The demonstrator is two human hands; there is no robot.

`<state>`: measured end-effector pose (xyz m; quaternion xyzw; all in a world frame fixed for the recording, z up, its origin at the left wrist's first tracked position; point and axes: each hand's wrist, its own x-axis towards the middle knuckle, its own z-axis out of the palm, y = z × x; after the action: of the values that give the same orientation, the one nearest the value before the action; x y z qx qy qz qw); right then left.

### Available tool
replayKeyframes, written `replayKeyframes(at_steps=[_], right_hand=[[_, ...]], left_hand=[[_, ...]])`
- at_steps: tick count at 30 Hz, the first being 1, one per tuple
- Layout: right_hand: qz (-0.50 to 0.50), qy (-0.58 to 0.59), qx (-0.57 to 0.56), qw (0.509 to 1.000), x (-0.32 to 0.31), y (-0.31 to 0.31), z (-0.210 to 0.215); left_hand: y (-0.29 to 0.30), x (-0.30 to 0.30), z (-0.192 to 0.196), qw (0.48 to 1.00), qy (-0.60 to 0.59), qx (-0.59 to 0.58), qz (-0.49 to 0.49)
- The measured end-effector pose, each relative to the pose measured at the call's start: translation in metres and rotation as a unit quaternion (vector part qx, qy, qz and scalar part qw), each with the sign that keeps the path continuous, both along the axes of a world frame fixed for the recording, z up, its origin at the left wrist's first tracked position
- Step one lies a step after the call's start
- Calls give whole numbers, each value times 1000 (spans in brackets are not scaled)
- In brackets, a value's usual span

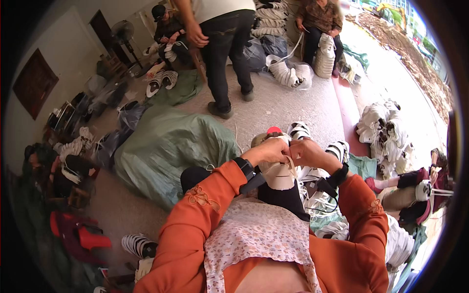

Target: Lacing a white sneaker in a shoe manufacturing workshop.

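My left hand [270, 150] and my right hand [309, 153] meet in front of me, fingers pinched closed. A narrow pale strip [292, 167], which looks like a lace, hangs from between their fingertips. Just below them a cream, shoe-like piece [278, 178] rests over my dark-trousered leg, partly hidden by my hands. Beyond my left hand shows a small round red piece [274, 130]. Black-and-white striped shoe pieces [298, 130] lie past my hands, and another one [338, 150] sits by my right wrist. White laces [322, 202] are heaped below my right forearm.
A large green sheet-covered heap [171, 146] stands at the left. Ahead, a person in dark trousers [222, 53] stands; others sit working farther back and at the right. Bundled white shoe pieces [383, 127] are stacked at the right, a red stool [90, 239] at the lower left.
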<state>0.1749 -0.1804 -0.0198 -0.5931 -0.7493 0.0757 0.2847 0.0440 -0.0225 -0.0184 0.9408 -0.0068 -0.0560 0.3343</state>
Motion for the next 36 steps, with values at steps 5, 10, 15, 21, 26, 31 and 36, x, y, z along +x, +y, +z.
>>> replayKeyframes(at_steps=[5, 10, 15, 21, 26, 31, 36], right_hand=[[-3, 53, -56, 997, -1, -4, 2], [-12, 109, -119, 987, -4, -8, 9], [-92, 144, -83, 982, -24, -4, 0], [-191, 244, -88, 947, -49, -4, -15], [-158, 456, -48, 874, -57, -3, -9], [-153, 520, 5, 840, -67, 3, -8], [-190, 510, 19, 839, -62, 16, -16]], left_hand=[[-4, -3, -14, 996, -87, 24, 10], [15, -12, -21, 944, -317, -8, 94], [14, -32, -14, 900, -269, -247, 238], [-4, -46, 3, 872, -197, -400, 201], [-11, -56, 24, 816, -194, -519, 165], [-14, -53, 13, 829, -296, -455, 135], [-12, -39, -28, 832, -226, -469, 190]])
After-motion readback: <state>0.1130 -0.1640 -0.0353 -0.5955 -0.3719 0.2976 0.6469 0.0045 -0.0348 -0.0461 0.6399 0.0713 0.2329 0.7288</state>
